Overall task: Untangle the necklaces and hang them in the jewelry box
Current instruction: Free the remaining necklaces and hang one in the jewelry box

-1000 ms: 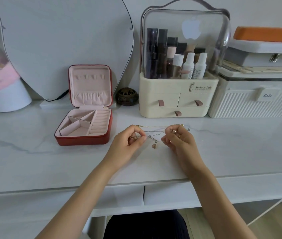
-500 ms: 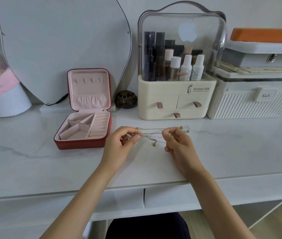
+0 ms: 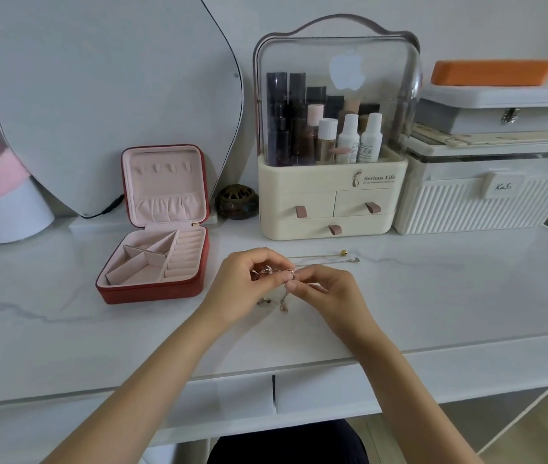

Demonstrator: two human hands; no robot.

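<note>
Over the marble desktop, right of the open jewelry box — left hand and right hand, apart a second ago, now meet, both pinching the necklaces — probably working the knot; nothing hung yet

mirror back left | makeup organizer centre back | ribbed white box right | brown jar between
</note>
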